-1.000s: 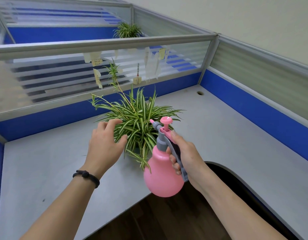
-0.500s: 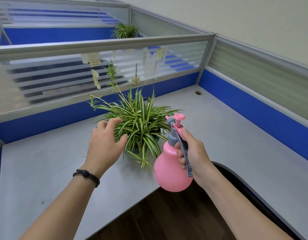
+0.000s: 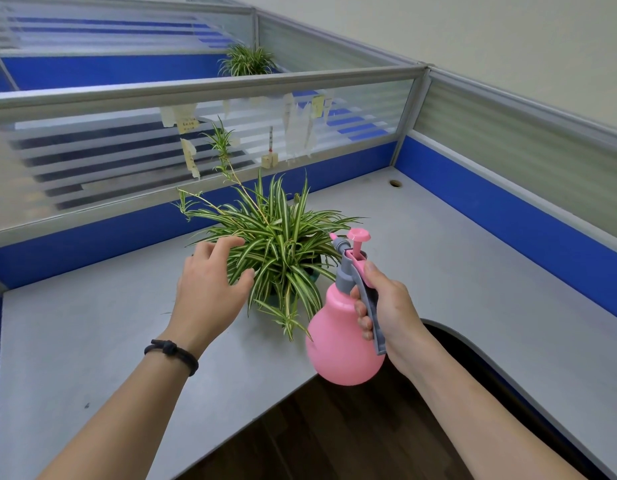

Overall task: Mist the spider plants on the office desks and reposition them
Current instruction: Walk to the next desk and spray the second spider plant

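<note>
A spider plant (image 3: 279, 244) with striped green and white leaves stands in a pot on the grey corner desk (image 3: 92, 341); the pot is mostly hidden by leaves. My left hand (image 3: 210, 289) is spread against the plant's left side, fingers among the leaves. My right hand (image 3: 383, 306) holds a pink spray bottle (image 3: 341, 341) by its grey trigger handle, to the right of the plant, nozzle pointing at the leaves. A second spider plant (image 3: 246, 62) shows behind the partition, on a farther desk.
Blue and frosted-glass partitions (image 3: 196, 95) wall the desk at the back and right, with paper notes (image 3: 185, 123) stuck on the glass. A cable hole (image 3: 396, 183) sits in the far corner. The desk's curved front edge (image 3: 473, 344) opens onto dark wood floor below.
The pink bottle moved right and slightly up, away from the plant's front to its right side. My left hand stayed on the plant's left side.
</note>
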